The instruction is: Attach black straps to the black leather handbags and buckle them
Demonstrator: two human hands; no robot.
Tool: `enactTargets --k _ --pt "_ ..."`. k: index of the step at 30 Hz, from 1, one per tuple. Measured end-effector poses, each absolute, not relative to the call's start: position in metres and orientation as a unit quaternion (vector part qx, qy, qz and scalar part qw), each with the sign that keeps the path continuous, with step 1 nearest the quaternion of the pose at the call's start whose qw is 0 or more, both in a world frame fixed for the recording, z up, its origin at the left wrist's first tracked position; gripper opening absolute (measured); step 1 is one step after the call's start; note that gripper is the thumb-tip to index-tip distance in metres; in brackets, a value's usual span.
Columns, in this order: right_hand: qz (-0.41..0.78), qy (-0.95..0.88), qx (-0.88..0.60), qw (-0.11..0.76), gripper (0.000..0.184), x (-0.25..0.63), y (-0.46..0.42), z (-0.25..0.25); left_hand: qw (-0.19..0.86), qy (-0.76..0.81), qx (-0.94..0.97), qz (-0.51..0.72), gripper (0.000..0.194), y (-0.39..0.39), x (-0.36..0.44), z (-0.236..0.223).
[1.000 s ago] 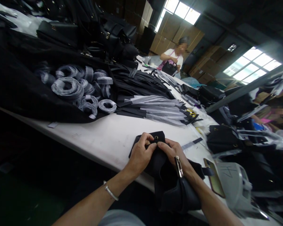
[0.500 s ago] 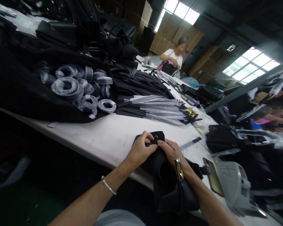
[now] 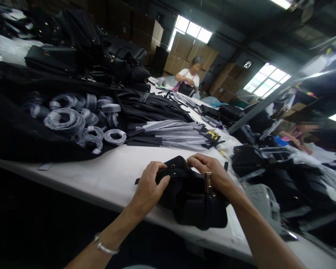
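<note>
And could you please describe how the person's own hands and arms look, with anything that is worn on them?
Both the left hand and the right hand are ungloved, and no sleeve shows on either arm. Around the left wrist is a slim, silver-coloured bangle with a rounded end. No jewellery shows on the right wrist.

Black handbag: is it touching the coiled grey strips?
No, bare white tabletop lies between the black handbag and the coiled grey strips.

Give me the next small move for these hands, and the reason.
Probably slide the black bag a little farther onto the table: its near side reaches the table's front edge, and the left hand and right hand are at its two sides.
</note>
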State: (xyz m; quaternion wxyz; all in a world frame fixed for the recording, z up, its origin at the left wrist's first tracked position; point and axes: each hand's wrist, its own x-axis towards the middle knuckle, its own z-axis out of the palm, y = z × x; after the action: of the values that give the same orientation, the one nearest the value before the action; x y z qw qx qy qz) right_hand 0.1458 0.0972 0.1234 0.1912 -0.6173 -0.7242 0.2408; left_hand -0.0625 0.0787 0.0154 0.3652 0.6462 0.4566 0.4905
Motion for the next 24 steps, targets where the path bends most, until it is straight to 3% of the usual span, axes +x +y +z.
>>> enactTargets --k 4,8,12,18,24 --pt "0.145 -0.688 -0.674 0.228 0.028 0.214 0.093 0.138 0.232 0.441 0.694 0.520 0.022 0.046 -0.086 -0.008" --pt "0.252 -0.623 -0.710 0.213 0.031 0.280 0.071 0.114 0.161 0.453 0.737 0.474 0.045 0.019 -0.101 -0.056" --pt "0.339 -0.600 -0.685 0.237 0.040 0.287 0.043 0.075 0.146 0.471 0.762 0.420 0.061 0.019 -0.092 -0.085" --pt "0.441 -0.525 -0.620 0.382 0.048 0.250 0.025 0.042 0.159 0.459 0.760 0.432 0.057 0.075 -0.067 -0.073" --pt "0.445 -0.534 -0.606 0.387 0.050 0.203 0.016 0.021 0.270 0.464 0.703 0.467 0.040 0.166 -0.057 -0.047"
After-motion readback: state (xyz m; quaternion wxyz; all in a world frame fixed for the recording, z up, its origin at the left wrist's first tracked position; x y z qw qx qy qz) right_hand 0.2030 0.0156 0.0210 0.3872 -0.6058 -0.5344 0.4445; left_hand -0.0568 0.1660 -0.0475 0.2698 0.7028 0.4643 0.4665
